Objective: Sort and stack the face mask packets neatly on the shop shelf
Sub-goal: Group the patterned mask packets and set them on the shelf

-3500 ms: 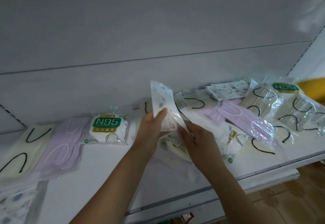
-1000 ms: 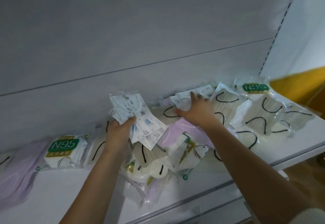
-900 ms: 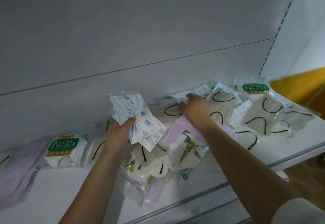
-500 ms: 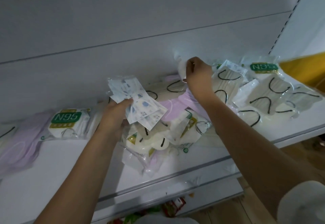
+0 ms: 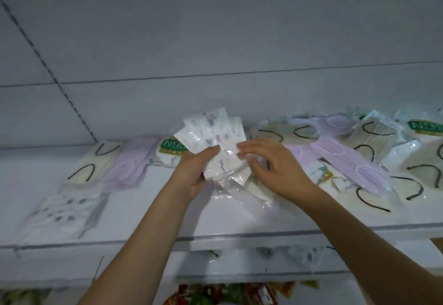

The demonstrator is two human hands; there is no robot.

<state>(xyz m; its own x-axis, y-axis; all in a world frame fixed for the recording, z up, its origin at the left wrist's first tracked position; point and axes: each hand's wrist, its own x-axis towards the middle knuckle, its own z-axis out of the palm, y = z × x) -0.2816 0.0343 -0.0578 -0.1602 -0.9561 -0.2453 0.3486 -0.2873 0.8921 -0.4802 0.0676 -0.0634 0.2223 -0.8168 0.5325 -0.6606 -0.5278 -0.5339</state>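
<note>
At six o'clock, nearest to me, colourful wrappers (image 5: 230,294) are showing under the shelf edge (image 5: 215,237), too blurred for me to read. Both my forearms are reaching up over that edge onto the white shelf (image 5: 155,213).

My left hand (image 5: 194,175) is gripping a fanned bunch of patterned mask packets (image 5: 213,137), thumb lying on the front and fingers curled behind, so the fan is standing up and leaning toward eleven o'clock above the shelf. My right hand (image 5: 275,168) is resting at the fan's lower right edge with its fingers lightly bent, fingertips touching the clear plastic; I cannot tell whether it is pinching a packet or only pressing on it.

At eight o'clock a patterned stack (image 5: 64,211) is lying flat near the front edge. Beyond it, toward ten o'clock, a cream packet with black loops (image 5: 93,163) is lying beside a lilac stack (image 5: 130,165), and an N95 packet (image 5: 171,151) is sitting partly hidden behind my left hand.

From two to three o'clock a loose heap of lilac packets (image 5: 359,165) and cream packets (image 5: 374,137) is sprawling across the shelf, with a second N95 packet (image 5: 429,126) at the far right against the grey back panel (image 5: 215,41).
</note>
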